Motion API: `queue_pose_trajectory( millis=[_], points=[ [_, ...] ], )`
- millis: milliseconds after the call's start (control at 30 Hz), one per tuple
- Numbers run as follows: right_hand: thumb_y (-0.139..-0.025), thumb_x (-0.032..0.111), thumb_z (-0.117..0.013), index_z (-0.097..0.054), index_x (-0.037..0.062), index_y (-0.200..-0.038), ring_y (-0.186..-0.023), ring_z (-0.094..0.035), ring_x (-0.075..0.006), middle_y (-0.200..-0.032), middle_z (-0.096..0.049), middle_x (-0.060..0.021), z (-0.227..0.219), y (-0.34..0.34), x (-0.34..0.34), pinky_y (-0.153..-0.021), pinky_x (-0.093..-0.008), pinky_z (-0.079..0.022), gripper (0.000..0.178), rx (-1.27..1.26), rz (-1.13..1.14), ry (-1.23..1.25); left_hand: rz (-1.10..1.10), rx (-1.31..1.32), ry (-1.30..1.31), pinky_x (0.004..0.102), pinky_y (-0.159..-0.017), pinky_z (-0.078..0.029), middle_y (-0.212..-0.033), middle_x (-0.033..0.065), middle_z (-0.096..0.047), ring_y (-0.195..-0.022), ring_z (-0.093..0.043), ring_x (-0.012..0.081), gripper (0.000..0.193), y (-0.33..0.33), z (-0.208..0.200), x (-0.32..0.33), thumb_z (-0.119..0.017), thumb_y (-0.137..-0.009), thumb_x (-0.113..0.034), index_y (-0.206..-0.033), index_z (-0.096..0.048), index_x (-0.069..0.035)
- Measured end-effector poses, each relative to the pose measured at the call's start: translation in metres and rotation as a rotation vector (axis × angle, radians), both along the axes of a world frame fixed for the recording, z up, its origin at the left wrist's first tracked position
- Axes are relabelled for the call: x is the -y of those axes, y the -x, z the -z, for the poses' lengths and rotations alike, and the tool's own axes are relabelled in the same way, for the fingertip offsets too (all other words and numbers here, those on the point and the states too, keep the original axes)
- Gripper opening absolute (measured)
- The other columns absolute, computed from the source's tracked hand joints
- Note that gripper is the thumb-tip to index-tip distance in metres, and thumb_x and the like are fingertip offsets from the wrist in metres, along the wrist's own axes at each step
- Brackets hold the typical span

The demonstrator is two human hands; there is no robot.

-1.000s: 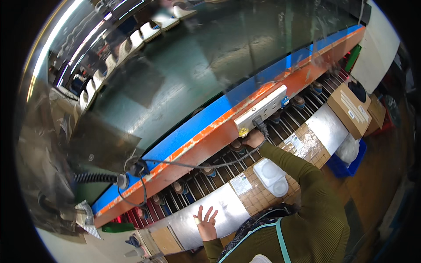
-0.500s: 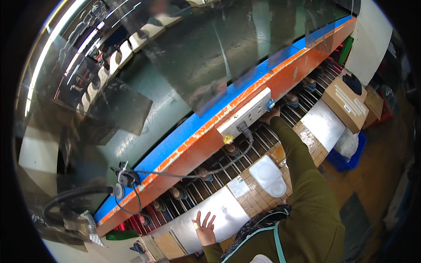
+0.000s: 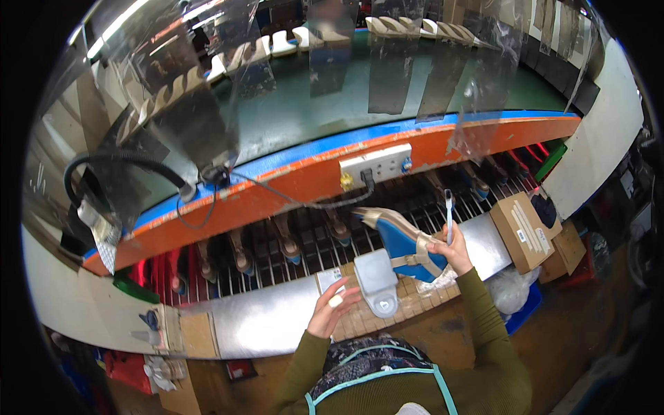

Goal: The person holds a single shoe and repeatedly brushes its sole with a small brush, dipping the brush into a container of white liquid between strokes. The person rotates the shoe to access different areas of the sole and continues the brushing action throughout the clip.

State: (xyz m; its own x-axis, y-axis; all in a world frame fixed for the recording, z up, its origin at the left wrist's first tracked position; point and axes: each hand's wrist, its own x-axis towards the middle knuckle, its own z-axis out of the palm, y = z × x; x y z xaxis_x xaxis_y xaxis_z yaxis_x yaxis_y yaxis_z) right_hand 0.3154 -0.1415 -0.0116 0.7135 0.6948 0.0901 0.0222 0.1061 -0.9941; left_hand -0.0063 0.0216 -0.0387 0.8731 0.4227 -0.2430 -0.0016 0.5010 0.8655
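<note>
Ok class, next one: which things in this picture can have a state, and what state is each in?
Left hand: open, empty
Right hand: closed, holding two things
Blue-and-beige shoe: held, tilted
Slim brush-like tool: held upright
White container: open or shut, cannot tell
Black plug: plugged into the socket strip
Black hose: bent in an arch
Blue bin: holding clear plastic

Left hand (image 3: 332,309) hovering unclenched, fingers slightly parting and pointing up and rightward. Left forearm (image 3: 304,360) angling up and rightward from lower edge. Right hand (image 3: 455,252) gripping, fingers curling inward; right forearm (image 3: 490,315) leaning up and leftward, standing farther forward.
</note>
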Motion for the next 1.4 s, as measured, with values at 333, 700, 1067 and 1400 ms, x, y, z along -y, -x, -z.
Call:
queue_pose_trajectory(
  millis=[333,700,1067,1400],
  points=[
    [-0.061,0.045,-0.090,-0.047,-0.0006,-0.104,-0.085,-0.056,-0.0228,-0.089,-0.060,-0.0104,-0.055,0.102,0.036,-0.076,-0.0336,-0.047,0.076,0.652,-0.520,0.025,-0.010,0.400,-0.098,0.0367,-0.101,-0.050,-0.128,0.0124,-0.060,-0.119,-0.057,0.0225,0.104,-0.006,-0.008,0.060,-0.098,-0.051,-0.022,-0.137,-0.045,0.004],
    [-0.065,0.043,-0.091,-0.047,0.0008,-0.097,-0.075,-0.067,-0.0160,-0.079,-0.063,-0.0123,-0.042,0.143,0.005,-0.068,-0.0308,-0.055,0.069,0.284,-0.890,0.408,-0.154,0.246,-0.053,0.0390,-0.102,-0.049,-0.128,0.0124,-0.060,-0.120,-0.056,0.0243,0.104,0.059,0.038,0.082,-0.099,-0.047,-0.016,-0.136,-0.048,0.003],
    [-0.091,0.033,-0.067,-0.053,0.0065,-0.090,-0.070,-0.061,-0.0262,-0.078,-0.062,-0.0091,0.024,0.125,0.035,-0.073,-0.0408,-0.039,0.030,0.788,-0.182,0.227,-0.321,0.378,-0.044,0.0476,-0.110,-0.040,-0.137,0.0160,-0.053,-0.129,-0.049,0.0288,0.099,0.068,0.044,0.077,-0.095,-0.057,-0.017,-0.141,-0.044,-0.001],
    [-0.088,0.029,-0.069,-0.067,0.0169,-0.085,-0.073,-0.060,-0.0248,-0.076,-0.061,-0.0042,0.138,0.110,0.075,-0.077,-0.0450,-0.030,0.012,0.998,0.027,0.645,-0.959,0.192,-1.174,0.0453,-0.109,-0.039,-0.147,0.0181,-0.041,-0.132,-0.044,0.0326,0.110,0.086,-0.049,0.040,-0.068,-0.069,-0.063,-0.153,-0.021,-0.011]
  ],
)
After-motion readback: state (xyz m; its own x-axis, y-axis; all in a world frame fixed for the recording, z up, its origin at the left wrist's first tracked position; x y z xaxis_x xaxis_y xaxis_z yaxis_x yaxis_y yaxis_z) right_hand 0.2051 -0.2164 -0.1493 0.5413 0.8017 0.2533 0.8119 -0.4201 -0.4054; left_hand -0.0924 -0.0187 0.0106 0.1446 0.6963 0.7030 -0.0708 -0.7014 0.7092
